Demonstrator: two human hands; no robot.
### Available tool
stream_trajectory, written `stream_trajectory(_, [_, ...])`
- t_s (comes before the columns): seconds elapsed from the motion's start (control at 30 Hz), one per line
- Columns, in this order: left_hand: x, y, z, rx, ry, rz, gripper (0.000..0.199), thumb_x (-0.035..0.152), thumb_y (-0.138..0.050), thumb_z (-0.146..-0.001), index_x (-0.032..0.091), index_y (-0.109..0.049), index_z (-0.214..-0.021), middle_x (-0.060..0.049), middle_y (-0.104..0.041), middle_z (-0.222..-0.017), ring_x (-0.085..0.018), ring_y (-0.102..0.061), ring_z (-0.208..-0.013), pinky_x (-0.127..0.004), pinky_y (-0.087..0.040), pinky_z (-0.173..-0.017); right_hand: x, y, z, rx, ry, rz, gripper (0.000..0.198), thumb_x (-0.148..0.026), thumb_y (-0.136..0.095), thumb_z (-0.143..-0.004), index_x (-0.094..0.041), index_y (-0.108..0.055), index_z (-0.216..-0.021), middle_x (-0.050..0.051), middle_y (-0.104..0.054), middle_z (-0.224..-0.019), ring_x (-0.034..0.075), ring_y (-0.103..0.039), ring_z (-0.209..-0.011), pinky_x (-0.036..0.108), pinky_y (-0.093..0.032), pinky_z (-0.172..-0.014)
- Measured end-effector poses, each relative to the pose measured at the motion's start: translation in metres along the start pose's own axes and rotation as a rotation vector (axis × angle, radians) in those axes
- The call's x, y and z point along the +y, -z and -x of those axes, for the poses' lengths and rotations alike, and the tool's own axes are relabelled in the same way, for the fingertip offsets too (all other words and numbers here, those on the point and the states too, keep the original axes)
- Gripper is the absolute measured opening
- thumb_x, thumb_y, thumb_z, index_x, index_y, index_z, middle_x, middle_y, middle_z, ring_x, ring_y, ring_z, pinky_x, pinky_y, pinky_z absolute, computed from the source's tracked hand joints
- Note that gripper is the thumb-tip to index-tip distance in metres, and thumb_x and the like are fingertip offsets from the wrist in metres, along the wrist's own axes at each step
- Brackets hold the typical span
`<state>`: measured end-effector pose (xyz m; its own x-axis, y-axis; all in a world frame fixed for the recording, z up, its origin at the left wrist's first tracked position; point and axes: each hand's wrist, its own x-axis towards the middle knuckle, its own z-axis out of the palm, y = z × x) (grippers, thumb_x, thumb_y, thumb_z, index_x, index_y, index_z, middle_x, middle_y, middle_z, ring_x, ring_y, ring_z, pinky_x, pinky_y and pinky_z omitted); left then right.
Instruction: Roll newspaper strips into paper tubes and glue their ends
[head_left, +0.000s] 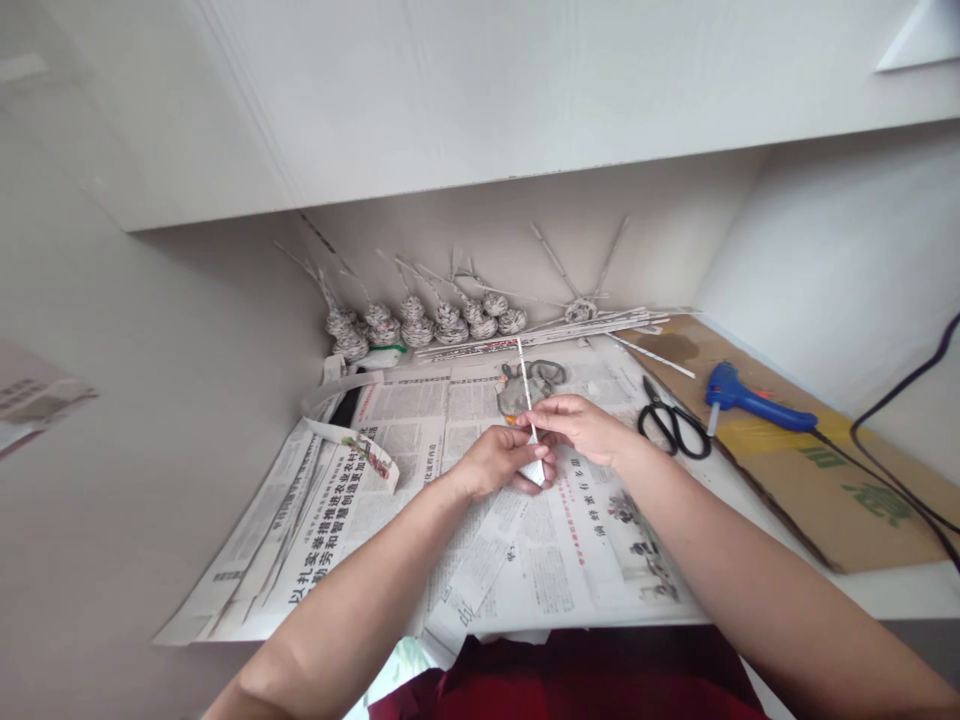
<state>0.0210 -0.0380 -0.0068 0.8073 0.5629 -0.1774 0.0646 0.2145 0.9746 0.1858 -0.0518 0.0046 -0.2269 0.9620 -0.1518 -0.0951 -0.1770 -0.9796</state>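
Note:
A strip of newspaper (487,545) runs from the front edge of the table up to my hands, where its upper end is rolled into a thin paper tube (525,375) pointing away from me. My left hand (499,462) is closed round the lower part of the roll, thumb on top. My right hand (574,428) pinches the tube just above, its fingertips close to the left hand's fingers. Just beyond the hands lies a grey lump (517,395) with a bit of orange on it.
Newspaper sheets (405,410) cover the table. Black-handled scissors (675,425) and a blue glue gun (757,400) lie right, the gun on cardboard (817,480). Woven paper gourds (416,325) line the back wall beside loose paper sticks (600,325). Cut strips (277,530) lie left.

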Motion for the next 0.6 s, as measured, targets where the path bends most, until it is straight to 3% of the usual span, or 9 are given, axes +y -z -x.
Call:
stream_trajectory(0.13, [0.0000, -0.0007, 0.0000, -0.004, 0.024, -0.010, 0.043, 0.049, -0.065, -0.070, 0.008, -0.064, -0.086, -0.012, -0.065, -0.079, -0.018, -0.063, -0.072, -0.029, -0.052, -0.060, 0.0006, -0.0002, -0.0004, 0.134, 0.063, -0.031, 0.030, -0.042, -0.074, -0.065, -0.016, -0.059, -0.067, -0.003, -0.055, -0.055, 0.008, -0.048, -0.045, 0.022, -0.039, -0.042])
stream_trajectory(0.3, [0.0010, -0.0011, 0.0004, 0.008, 0.028, -0.002, 0.045, 0.051, -0.064, -0.071, 0.009, -0.064, -0.087, -0.012, -0.065, -0.078, -0.018, -0.063, -0.072, -0.027, -0.051, -0.059, 0.0004, 0.0016, -0.0008, 0.013, 0.015, -0.026, 0.034, -0.043, -0.072, -0.066, -0.014, -0.066, -0.081, 0.003, -0.063, -0.070, 0.011, -0.053, -0.052, 0.025, -0.042, -0.045])
stream_trajectory(0.47, [0.0008, -0.0008, 0.0005, -0.008, 0.051, -0.013, 0.046, 0.050, -0.066, -0.069, 0.008, -0.065, -0.087, -0.012, -0.066, -0.079, -0.019, -0.064, -0.073, -0.026, -0.051, -0.059, 0.0009, -0.0004, -0.0017, 0.177, 0.093, -0.057, 0.031, -0.041, -0.076, -0.062, -0.016, -0.058, -0.064, -0.003, -0.055, -0.056, 0.008, -0.049, -0.049, 0.023, -0.040, -0.047])
stream_trajectory(0.6, [0.0007, -0.0008, 0.0003, 0.009, 0.027, 0.009, 0.046, 0.051, -0.065, -0.070, 0.009, -0.064, -0.087, -0.012, -0.066, -0.078, -0.018, -0.064, -0.071, -0.028, -0.051, -0.058, 0.0000, -0.0001, -0.0012, 0.028, 0.028, -0.001, 0.032, -0.044, -0.072, -0.066, -0.015, -0.066, -0.079, 0.002, -0.063, -0.069, 0.010, -0.051, -0.051, 0.025, -0.041, -0.047])
